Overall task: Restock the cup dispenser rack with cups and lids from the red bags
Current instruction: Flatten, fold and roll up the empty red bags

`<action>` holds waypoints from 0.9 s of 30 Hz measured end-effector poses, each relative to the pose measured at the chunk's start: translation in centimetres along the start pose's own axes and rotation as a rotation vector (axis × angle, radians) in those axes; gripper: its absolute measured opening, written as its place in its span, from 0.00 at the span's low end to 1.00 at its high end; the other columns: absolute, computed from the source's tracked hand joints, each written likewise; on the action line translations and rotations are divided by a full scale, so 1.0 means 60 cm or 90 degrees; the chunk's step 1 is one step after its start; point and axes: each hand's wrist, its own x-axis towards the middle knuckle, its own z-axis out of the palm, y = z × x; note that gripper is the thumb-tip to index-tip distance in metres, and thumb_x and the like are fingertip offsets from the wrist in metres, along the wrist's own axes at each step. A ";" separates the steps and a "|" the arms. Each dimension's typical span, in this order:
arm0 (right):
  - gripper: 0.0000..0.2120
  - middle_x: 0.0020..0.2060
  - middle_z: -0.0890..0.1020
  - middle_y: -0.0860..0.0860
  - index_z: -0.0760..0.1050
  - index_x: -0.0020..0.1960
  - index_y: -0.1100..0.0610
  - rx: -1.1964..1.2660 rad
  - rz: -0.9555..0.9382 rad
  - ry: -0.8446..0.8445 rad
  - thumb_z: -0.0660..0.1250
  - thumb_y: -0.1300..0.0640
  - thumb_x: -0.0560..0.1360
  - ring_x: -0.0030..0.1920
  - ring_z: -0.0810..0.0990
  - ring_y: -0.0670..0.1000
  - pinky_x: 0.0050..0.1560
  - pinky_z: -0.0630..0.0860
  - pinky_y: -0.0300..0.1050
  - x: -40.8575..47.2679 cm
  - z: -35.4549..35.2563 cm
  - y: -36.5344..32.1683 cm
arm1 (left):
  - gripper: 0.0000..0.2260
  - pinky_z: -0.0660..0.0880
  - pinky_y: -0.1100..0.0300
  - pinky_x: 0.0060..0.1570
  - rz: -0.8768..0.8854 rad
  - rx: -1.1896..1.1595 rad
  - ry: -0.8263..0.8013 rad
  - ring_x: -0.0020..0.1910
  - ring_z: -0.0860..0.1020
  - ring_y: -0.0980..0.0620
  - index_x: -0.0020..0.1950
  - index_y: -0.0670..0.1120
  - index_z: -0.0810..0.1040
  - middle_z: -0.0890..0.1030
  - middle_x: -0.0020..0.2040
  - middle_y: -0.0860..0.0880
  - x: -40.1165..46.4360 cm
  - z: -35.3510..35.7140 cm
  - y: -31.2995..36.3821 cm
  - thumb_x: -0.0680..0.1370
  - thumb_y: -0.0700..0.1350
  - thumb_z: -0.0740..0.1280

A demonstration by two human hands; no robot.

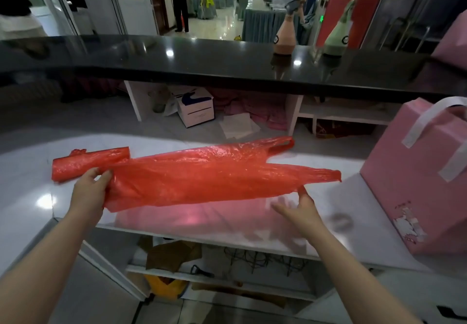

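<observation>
A flat, empty red plastic bag (207,174) is stretched out just above the white counter (27,187), its two handles pointing right. My left hand (88,192) pinches its left end between thumb and fingers. My right hand (298,207) holds the bag's lower right edge with raised fingertips, the other fingers spread and blurred. A second red bag (86,163), rolled into a tube, lies on the counter behind the left hand. No cups, lids or dispenser rack are in view.
A pink gift box (414,172) with white ribbon handles stands on the counter at right. A raised black bar top (202,58) runs across behind, with two bottle-shaped figures (284,38) on it. Open shelves with clutter sit below the counter.
</observation>
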 end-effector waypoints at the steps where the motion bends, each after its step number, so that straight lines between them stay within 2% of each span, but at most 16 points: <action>1: 0.41 0.65 0.69 0.46 0.61 0.73 0.51 0.064 0.012 -0.019 0.76 0.43 0.67 0.63 0.66 0.47 0.62 0.67 0.46 0.015 0.008 -0.009 | 0.07 0.77 0.52 0.43 -0.020 -0.011 -0.002 0.44 0.79 0.49 0.57 0.53 0.76 0.80 0.47 0.49 0.009 -0.003 0.001 0.81 0.49 0.61; 3: 0.33 0.59 0.75 0.44 0.68 0.66 0.51 0.136 0.019 -0.028 0.79 0.50 0.66 0.61 0.72 0.47 0.58 0.69 0.44 0.039 0.024 -0.030 | 0.05 0.76 0.54 0.40 -0.043 -0.024 -0.004 0.44 0.80 0.48 0.53 0.54 0.77 0.80 0.47 0.48 0.025 -0.008 0.004 0.81 0.48 0.61; 5: 0.22 0.51 0.80 0.47 0.75 0.56 0.51 0.156 -0.008 -0.006 0.79 0.56 0.66 0.53 0.78 0.47 0.49 0.72 0.39 0.060 0.037 -0.053 | 0.06 0.76 0.55 0.39 -0.049 -0.029 -0.003 0.44 0.80 0.48 0.48 0.53 0.77 0.81 0.47 0.47 0.039 -0.011 0.007 0.81 0.48 0.61; 7: 0.12 0.42 0.83 0.47 0.79 0.46 0.51 0.122 -0.066 0.020 0.78 0.59 0.66 0.45 0.80 0.46 0.43 0.74 0.37 0.077 0.049 -0.070 | 0.08 0.75 0.56 0.39 -0.051 -0.018 0.008 0.43 0.79 0.49 0.45 0.51 0.77 0.80 0.45 0.48 0.054 -0.015 0.006 0.81 0.49 0.60; 9: 0.07 0.35 0.85 0.47 0.81 0.40 0.51 0.083 -0.093 0.037 0.77 0.60 0.68 0.39 0.82 0.44 0.41 0.77 0.40 0.090 0.057 -0.084 | 0.11 0.74 0.58 0.39 -0.067 -0.018 0.021 0.43 0.78 0.51 0.47 0.49 0.77 0.80 0.45 0.49 0.069 -0.018 0.002 0.81 0.52 0.60; 11: 0.05 0.33 0.85 0.51 0.82 0.37 0.55 0.080 -0.071 0.040 0.74 0.63 0.70 0.36 0.84 0.50 0.43 0.81 0.51 0.106 0.061 -0.091 | 0.16 0.74 0.59 0.41 -0.107 -0.095 0.017 0.45 0.79 0.53 0.53 0.46 0.77 0.81 0.46 0.51 0.084 -0.021 -0.003 0.80 0.57 0.59; 13: 0.06 0.32 0.85 0.56 0.81 0.37 0.59 0.107 -0.035 0.048 0.72 0.64 0.73 0.36 0.85 0.56 0.43 0.81 0.57 0.120 0.066 -0.098 | 0.24 0.76 0.56 0.45 -0.161 -0.171 -0.023 0.47 0.80 0.51 0.57 0.44 0.76 0.81 0.48 0.48 0.099 -0.022 -0.014 0.77 0.64 0.57; 16: 0.05 0.35 0.84 0.55 0.80 0.40 0.57 0.048 -0.036 0.095 0.70 0.60 0.75 0.38 0.84 0.55 0.43 0.79 0.51 0.141 0.075 -0.097 | 0.34 0.74 0.49 0.54 -0.180 -0.131 -0.147 0.51 0.80 0.46 0.60 0.41 0.76 0.82 0.51 0.43 0.109 -0.025 -0.034 0.73 0.68 0.53; 18: 0.02 0.37 0.84 0.56 0.78 0.45 0.56 0.018 -0.035 0.091 0.69 0.59 0.75 0.41 0.83 0.58 0.44 0.78 0.49 0.152 0.083 -0.096 | 0.29 0.74 0.49 0.54 -0.150 -0.064 -0.183 0.47 0.81 0.47 0.55 0.44 0.79 0.83 0.47 0.45 0.108 -0.026 -0.040 0.73 0.66 0.56; 21: 0.15 0.43 0.83 0.61 0.74 0.62 0.59 -0.060 -0.024 0.064 0.67 0.57 0.77 0.46 0.81 0.61 0.51 0.76 0.53 0.166 0.098 -0.093 | 0.15 0.75 0.60 0.45 -0.076 0.084 -0.219 0.44 0.82 0.53 0.48 0.50 0.81 0.85 0.41 0.53 0.111 -0.020 -0.039 0.74 0.59 0.63; 22: 0.16 0.44 0.83 0.61 0.74 0.61 0.62 -0.079 -0.021 0.067 0.68 0.56 0.77 0.47 0.81 0.61 0.52 0.76 0.53 0.170 0.100 -0.091 | 0.11 0.74 0.62 0.41 -0.064 0.113 -0.222 0.43 0.82 0.53 0.46 0.50 0.81 0.85 0.39 0.55 0.114 -0.014 -0.040 0.75 0.56 0.65; 24: 0.15 0.42 0.83 0.60 0.77 0.54 0.65 -0.079 -0.009 0.074 0.70 0.53 0.75 0.45 0.81 0.60 0.49 0.77 0.53 0.174 0.102 -0.088 | 0.06 0.74 0.62 0.37 -0.055 0.120 -0.197 0.40 0.82 0.51 0.45 0.49 0.82 0.84 0.37 0.53 0.115 0.000 -0.044 0.77 0.49 0.67; 26: 0.12 0.39 0.84 0.54 0.79 0.50 0.59 -0.044 0.006 0.049 0.70 0.50 0.74 0.43 0.82 0.56 0.48 0.77 0.50 0.173 0.100 -0.082 | 0.03 0.74 0.61 0.39 -0.042 0.127 -0.167 0.42 0.81 0.50 0.48 0.47 0.81 0.84 0.42 0.50 0.113 0.010 -0.051 0.77 0.44 0.68; 27: 0.11 0.39 0.84 0.53 0.80 0.48 0.57 -0.042 0.013 0.024 0.69 0.49 0.75 0.43 0.82 0.55 0.49 0.77 0.50 0.174 0.098 -0.077 | 0.05 0.74 0.61 0.40 -0.043 0.130 -0.160 0.44 0.81 0.50 0.52 0.47 0.81 0.84 0.45 0.49 0.112 0.012 -0.055 0.77 0.43 0.69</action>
